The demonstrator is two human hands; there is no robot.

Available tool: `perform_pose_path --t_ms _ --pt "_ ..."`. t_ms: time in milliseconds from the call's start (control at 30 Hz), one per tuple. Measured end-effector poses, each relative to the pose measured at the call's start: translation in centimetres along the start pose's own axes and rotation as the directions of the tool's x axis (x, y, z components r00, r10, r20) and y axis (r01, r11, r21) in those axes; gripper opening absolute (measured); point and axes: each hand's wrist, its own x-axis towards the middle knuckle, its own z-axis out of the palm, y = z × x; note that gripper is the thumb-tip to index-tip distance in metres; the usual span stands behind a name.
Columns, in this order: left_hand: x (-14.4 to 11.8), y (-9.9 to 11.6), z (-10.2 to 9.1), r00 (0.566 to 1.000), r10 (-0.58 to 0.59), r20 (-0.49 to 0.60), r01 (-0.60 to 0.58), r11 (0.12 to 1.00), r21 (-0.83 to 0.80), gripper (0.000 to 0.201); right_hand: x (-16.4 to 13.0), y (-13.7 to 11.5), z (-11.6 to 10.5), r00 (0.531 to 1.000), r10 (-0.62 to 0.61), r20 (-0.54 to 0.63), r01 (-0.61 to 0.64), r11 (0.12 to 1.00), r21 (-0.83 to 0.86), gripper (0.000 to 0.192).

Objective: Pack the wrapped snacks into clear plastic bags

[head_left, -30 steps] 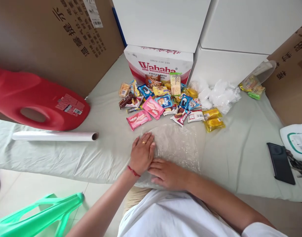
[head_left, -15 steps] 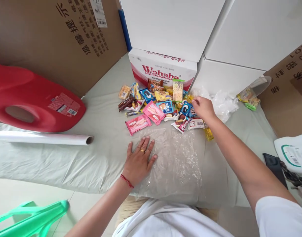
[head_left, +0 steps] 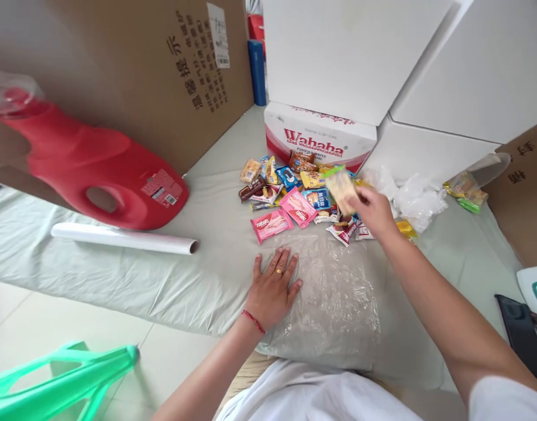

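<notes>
My left hand (head_left: 275, 286) lies flat with fingers spread, on the left edge of a clear plastic sheet (head_left: 334, 298) spread over the cloth. Above the right of a snack pile, my right hand (head_left: 374, 213) pinches a wrapped cracker pack (head_left: 342, 190) with a green end; it is slightly blurred and tilted. In the pile, two pink wafer packets (head_left: 272, 224) lie nearest my left hand. Behind them are a blue snack packet (head_left: 317, 199), a brown-wrapped bar (head_left: 251, 190) and several other small packets. My right hand partly hides the pile's right end.
A white Wahaba carton (head_left: 319, 137) stands behind the snacks. On the left are a red jug (head_left: 114, 169) and a white roll (head_left: 123, 238). Crumpled clear bags (head_left: 420, 202) and a tipped container with snacks (head_left: 468, 190) lie right, with a black phone (head_left: 520, 327) nearer. A green stool (head_left: 66, 374) stands below left.
My right hand has taken the cracker pack from the top of the pile and lifted it. My left hand stays flat on the plastic sheet. The view has shifted left.
</notes>
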Motion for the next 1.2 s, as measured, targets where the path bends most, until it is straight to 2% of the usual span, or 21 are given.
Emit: perform_pose_path --t_ms 67,133,233,333,367,467,533,667,767,933,1000,1067,1100,1200 --pt "0.0 0.0 -0.1 1.0 -0.001 0.003 0.001 1.0 -0.016 0.059 -5.2 -1.1 -0.9 0.963 -0.177 0.204 0.188 0.982 -0.033 0.031" --pt "0.1 0.1 -0.2 1.0 -0.004 0.004 0.004 1.0 -0.021 0.059 -10.1 -2.0 -0.7 0.913 -0.287 0.29 0.317 0.947 -0.059 0.033" --pt "0.0 0.1 -0.4 1.0 0.003 0.012 -0.003 1.0 -0.02 0.059 -15.1 -2.4 0.6 0.827 -0.333 0.454 0.453 0.872 -0.185 0.035" --pt "0.0 0.0 -0.5 0.999 0.018 0.027 -0.017 1.0 -0.016 0.059 -17.0 -1.9 1.3 0.751 -0.308 0.584 0.49 0.852 -0.181 0.046" --pt "0.0 0.0 -0.5 0.999 0.021 0.032 -0.02 1.0 -0.015 0.059 -17.1 -1.7 1.2 0.75 -0.301 0.588 0.471 0.868 -0.156 0.05" --pt "0.0 0.0 -0.4 0.999 0.024 0.04 -0.023 1.0 -0.014 0.056 -16.9 -1.4 0.8 0.816 -0.273 0.509 0.373 0.922 -0.104 0.049" --pt "0.0 0.0 -0.4 0.999 0.022 0.041 -0.021 1.0 -0.013 0.056 -16.7 -1.4 0.9 0.834 -0.259 0.487 0.349 0.932 -0.101 0.052" --pt "0.0 0.1 -0.5 0.999 0.01 0.043 -0.01 1.0 -0.014 0.055 -16.6 -1.7 1.9 0.802 -0.233 0.55 0.375 0.913 -0.159 0.051" --pt "0.0 0.0 -0.6 0.999 0.002 0.041 0.0 0.999 -0.034 0.054 -16.9 -1.5 2.4 0.804 -0.248 0.54 0.382 0.912 -0.151 0.044" --pt "-0.1 -0.2 -0.7 1.0 -0.005 0.025 0.007 0.997 -0.075 0.054 -17.3 -1.4 2.1 0.799 -0.244 0.55 0.379 0.914 -0.145 0.044" --pt "-0.1 -0.2 -0.7 1.0 -0.008 0.013 0.009 0.997 -0.081 0.053 -16.8 -1.7 1.5 0.776 -0.224 0.59 0.37 0.919 -0.137 0.045" --pt "-0.2 -0.1 -0.7 1.0 -0.01 0.001 0.01 0.997 -0.078 0.053 -15.1 -2.2 0.9 0.75 -0.217 0.625 0.348 0.933 -0.094 0.041" --pt "-0.2 -0.1 -0.6 1.0 -0.01 -0.004 0.01 0.997 -0.073 0.053 -13.7 -2.5 0.6 0.754 -0.212 0.621 0.333 0.939 -0.084 0.039" --pt "-0.2 -0.1 -0.6 1.0 -0.006 -0.009 0.005 0.998 -0.057 0.053 -7.2 -3.6 1.0 0.827 -0.198 0.527 0.328 0.93 -0.166 0.036"
